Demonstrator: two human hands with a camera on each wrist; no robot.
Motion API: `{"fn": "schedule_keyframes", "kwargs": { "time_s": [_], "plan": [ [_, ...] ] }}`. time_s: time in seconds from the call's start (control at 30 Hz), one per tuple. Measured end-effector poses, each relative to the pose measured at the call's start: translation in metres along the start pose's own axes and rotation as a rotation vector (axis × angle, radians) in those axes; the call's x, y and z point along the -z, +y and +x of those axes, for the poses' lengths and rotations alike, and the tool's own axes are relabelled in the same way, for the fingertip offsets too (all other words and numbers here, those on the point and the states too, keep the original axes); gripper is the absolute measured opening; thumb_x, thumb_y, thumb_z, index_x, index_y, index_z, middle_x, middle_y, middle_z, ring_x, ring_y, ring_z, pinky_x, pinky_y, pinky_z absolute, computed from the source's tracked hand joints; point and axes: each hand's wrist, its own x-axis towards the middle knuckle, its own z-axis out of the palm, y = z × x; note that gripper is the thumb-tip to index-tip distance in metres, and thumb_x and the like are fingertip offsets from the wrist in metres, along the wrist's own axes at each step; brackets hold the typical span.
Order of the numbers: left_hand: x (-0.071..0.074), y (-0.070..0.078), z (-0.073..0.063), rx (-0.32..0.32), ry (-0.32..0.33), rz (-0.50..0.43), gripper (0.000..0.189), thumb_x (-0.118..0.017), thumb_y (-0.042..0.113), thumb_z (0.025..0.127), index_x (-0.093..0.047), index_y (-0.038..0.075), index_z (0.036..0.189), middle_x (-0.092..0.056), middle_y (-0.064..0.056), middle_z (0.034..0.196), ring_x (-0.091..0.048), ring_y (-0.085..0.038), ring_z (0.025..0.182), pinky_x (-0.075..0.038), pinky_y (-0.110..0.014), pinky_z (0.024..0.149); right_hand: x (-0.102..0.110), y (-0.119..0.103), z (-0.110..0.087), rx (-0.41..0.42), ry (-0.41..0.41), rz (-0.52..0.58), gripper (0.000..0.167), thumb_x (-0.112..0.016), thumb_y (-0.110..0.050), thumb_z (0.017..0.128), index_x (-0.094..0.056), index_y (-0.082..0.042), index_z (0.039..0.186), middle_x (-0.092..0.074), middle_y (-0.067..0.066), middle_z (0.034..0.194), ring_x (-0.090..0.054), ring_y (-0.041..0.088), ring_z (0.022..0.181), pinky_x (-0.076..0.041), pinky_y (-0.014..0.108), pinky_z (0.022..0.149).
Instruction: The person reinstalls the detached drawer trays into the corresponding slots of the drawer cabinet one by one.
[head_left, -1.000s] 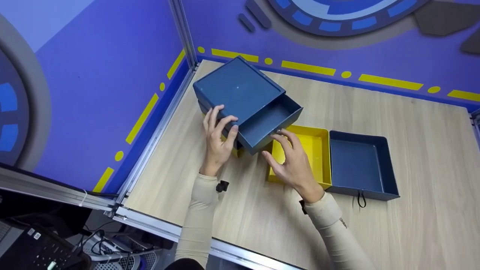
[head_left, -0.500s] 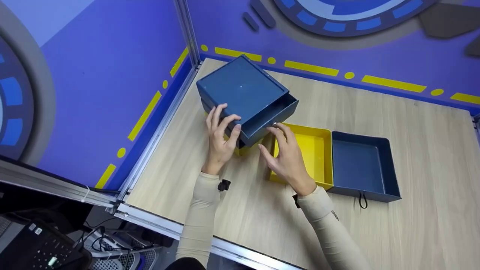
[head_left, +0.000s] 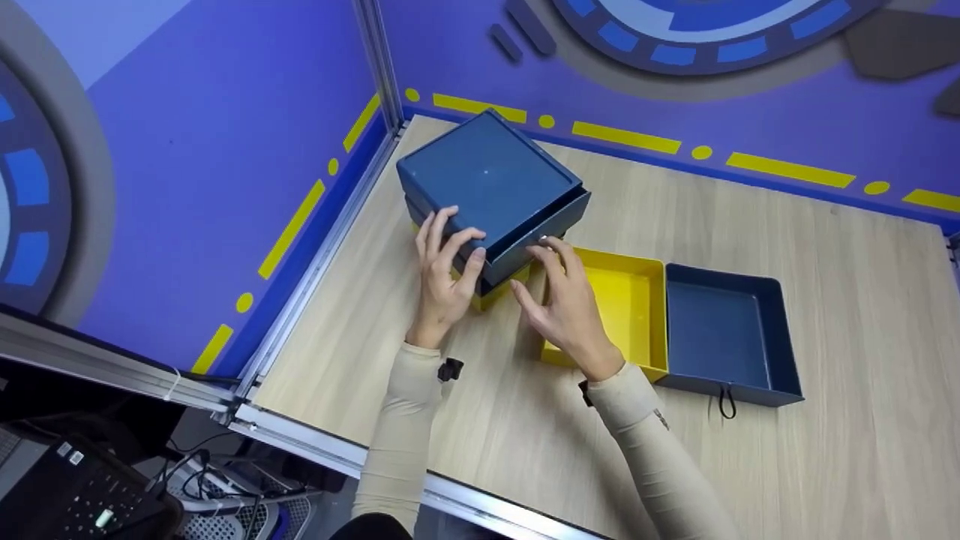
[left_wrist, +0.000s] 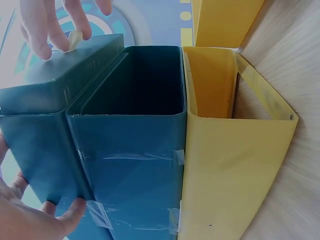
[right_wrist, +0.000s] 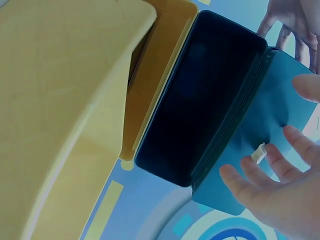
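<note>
A stacked drawer unit (head_left: 487,172) stands at an angle near the back left corner. Its top blue tier holds a drawer (head_left: 568,217) that sticks out only a little at the front. Below it, the left wrist view shows an empty blue tier (left_wrist: 140,135) and an empty yellow tier (left_wrist: 225,170), with clear tape across the blue sides. My left hand (head_left: 442,285) rests its fingertips on the top unit's near side and edge. With thumb apart, my right hand (head_left: 566,307) touches the drawer front with its fingertips, beside a small pale tab (right_wrist: 259,153).
Right of the unit, a yellow drawer (head_left: 630,300) and a dark blue drawer (head_left: 716,322) with a black loop pull (head_left: 727,403) lie side by side on the wooden table (head_left: 862,360). Purple walls (head_left: 225,150) bound the left and back.
My right hand has moved back and left, pushing the blue top drawer into its tier until only a narrow gap shows. My left hand stays on the unit's side.
</note>
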Motion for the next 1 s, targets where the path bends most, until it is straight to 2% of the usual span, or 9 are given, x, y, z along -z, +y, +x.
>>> {"fn": "schedule_keyframes", "kwargs": {
  "time_s": [0.5,0.8,1.0],
  "plan": [
    [0.000,0.000,-0.003,-0.006,0.009,0.012,0.040,-0.054,0.051,0.109,-0.074,0.018,0.119,-0.047,-0.013,0.162,-0.021,-0.041,0.161,-0.014,-0.067,0.130,-0.006,-0.001,0.007,-0.012,-0.042,-0.014,0.052,-0.076,-0.032,0.099,-0.060,-0.005,0.142,-0.051,0.021,0.156,-0.050,0.039,0.144,-0.044,0.053,0.121],
    [-0.001,0.002,0.000,-0.019,0.011,0.000,0.024,-0.062,0.035,0.108,-0.074,0.017,0.119,-0.047,-0.014,0.162,-0.021,-0.042,0.161,-0.014,-0.067,0.130,-0.009,-0.001,0.012,-0.004,-0.040,-0.021,0.053,-0.076,-0.032,0.100,-0.060,-0.004,0.142,-0.050,0.021,0.155,-0.052,0.039,0.142,-0.045,0.053,0.120],
    [0.000,0.001,0.000,-0.015,0.011,0.005,0.034,-0.057,0.045,0.109,-0.074,0.018,0.118,-0.047,-0.014,0.162,-0.021,-0.041,0.161,-0.014,-0.066,0.130,-0.009,-0.002,0.013,-0.004,-0.043,-0.012,0.054,-0.076,-0.032,0.099,-0.060,-0.004,0.142,-0.050,0.021,0.156,-0.052,0.039,0.142,-0.045,0.053,0.120]
  ]
}}
